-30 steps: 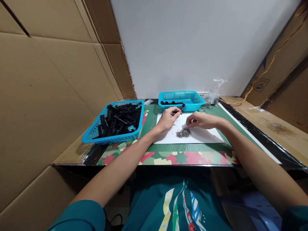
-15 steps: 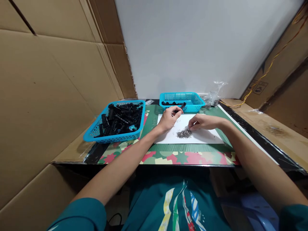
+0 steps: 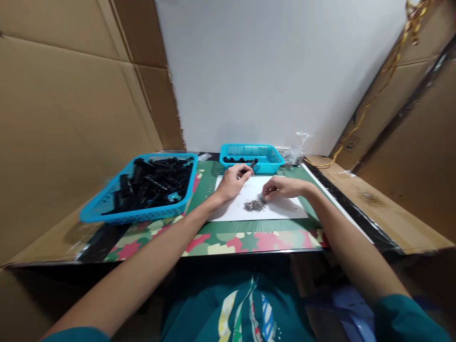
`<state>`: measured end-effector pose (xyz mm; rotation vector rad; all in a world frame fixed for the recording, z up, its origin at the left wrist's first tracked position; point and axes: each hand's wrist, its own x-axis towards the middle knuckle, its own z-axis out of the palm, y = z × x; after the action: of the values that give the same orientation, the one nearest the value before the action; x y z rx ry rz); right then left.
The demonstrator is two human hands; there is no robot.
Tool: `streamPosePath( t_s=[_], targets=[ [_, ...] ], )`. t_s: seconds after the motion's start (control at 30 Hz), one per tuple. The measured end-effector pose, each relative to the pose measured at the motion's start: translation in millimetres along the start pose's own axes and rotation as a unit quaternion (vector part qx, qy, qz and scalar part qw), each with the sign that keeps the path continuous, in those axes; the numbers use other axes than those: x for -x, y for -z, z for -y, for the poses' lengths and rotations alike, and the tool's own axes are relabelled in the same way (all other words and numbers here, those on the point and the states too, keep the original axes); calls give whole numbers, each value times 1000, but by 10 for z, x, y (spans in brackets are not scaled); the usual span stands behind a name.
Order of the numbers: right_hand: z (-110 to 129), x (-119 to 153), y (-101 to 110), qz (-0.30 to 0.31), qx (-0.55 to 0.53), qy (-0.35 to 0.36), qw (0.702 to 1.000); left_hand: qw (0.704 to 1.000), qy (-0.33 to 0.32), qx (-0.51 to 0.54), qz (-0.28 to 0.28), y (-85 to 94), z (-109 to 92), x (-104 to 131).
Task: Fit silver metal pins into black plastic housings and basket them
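Note:
My left hand is closed round a small black part, whose end sticks out past the fingers in front of the far basket. To its right, my right hand is pinched at the edge of a pile of small metal pins. What its fingertips hold, if anything, is too small to make out. The pile lies on a white sheet. A few loose pins are scattered on the sheet near my left hand.
A large blue basket full of black parts stands at the left. Behind my hands is a smaller blue basket with some black parts. Clear plastic bags lie beside it. Cardboard rises on both sides, with yellow cord at the right.
The view has shifted, so the table and baskets appear further left and slightly lower. Both hands keep nearly the same places over the sheet.

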<state>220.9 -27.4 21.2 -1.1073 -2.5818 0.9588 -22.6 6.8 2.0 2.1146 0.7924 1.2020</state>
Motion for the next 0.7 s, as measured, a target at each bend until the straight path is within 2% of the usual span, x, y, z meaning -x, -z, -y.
streamPosePath(
  t_s=[0.2,0.37,0.53,0.7],
  targets=[
    [7,-56,12,-62,-13,-12,998,1000,0,-4,-3,35,-3,-25],
    [-12,-8,28,-39,-7,-8,999,1000,-3,-4,-2,31,-33,3],
    [-46,5,23,-58,-5,-28,998,1000,7,-19,11,22,-50,12],
    [-42,-11,-13,-29,6,-33,999,1000,7,-25,17,13,-30,22]
  ],
)
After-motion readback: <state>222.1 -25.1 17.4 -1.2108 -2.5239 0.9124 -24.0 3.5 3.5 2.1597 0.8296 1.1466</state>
